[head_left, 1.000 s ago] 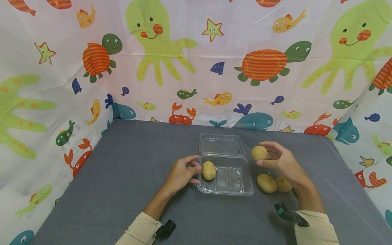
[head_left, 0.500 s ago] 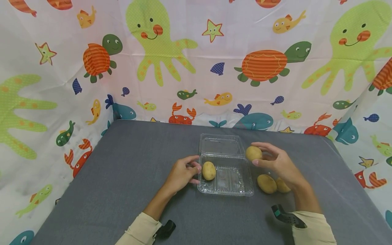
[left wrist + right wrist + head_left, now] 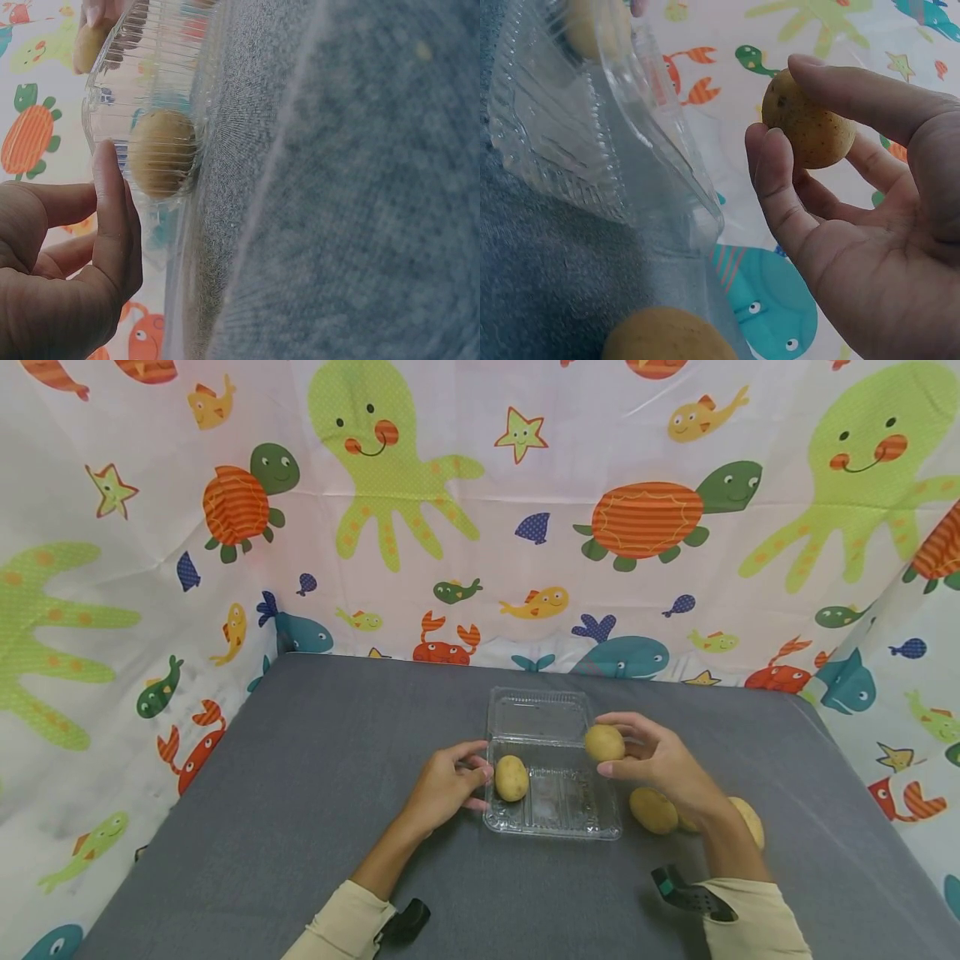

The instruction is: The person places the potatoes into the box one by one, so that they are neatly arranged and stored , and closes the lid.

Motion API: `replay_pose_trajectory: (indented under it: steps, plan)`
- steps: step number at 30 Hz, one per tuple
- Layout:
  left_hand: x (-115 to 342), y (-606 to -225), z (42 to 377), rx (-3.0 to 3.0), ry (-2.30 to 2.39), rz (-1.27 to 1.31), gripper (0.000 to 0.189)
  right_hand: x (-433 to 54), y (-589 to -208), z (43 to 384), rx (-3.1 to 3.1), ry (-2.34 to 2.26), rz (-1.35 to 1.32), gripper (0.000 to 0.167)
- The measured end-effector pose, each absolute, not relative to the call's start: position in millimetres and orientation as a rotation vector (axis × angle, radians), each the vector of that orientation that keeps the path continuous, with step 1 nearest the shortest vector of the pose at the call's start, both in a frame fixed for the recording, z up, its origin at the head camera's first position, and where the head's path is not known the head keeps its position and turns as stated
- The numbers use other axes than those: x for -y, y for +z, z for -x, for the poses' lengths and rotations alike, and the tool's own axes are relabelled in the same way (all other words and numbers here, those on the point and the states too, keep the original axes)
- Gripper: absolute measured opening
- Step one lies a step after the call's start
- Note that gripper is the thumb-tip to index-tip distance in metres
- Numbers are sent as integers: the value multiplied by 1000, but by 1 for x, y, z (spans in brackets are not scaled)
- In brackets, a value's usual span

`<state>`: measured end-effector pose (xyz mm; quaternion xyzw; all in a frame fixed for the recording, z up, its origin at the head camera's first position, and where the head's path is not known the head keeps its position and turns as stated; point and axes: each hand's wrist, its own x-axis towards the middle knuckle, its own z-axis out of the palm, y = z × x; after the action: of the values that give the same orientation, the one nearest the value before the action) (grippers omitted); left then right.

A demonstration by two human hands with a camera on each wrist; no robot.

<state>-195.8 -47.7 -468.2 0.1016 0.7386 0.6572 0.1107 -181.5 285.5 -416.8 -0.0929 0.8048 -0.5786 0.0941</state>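
A clear plastic clamshell container stands with its lid folded back. One potato lies at the left inside it and shows through the ribbed wall in the left wrist view. At the left rim is my left hand, its spread fingertips touching the edge. My right hand pinches another potato between thumb and fingers, raised over the container's right back corner. Right of the container, a potato rests on the table, with two more beside it partly hidden behind my right wrist.
A grey cloth covers the table. Behind and at both sides hangs a white curtain printed with sea animals. Black camera mounts sit on both sleeves, the right mount near the loose potatoes.
My right hand has moved left with its potato, from beside the container to over its right edge. A potato behind the right wrist has come into view. The left hand has stayed still.
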Motion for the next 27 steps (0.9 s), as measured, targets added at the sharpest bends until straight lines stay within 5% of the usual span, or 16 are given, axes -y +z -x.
replay_pose_trajectory:
  steps: [27]
  plan:
    - [47, -467, 196, -2167, 1932, -294, 46, -254, -428, 182, -2397, -1689, 410, 65]
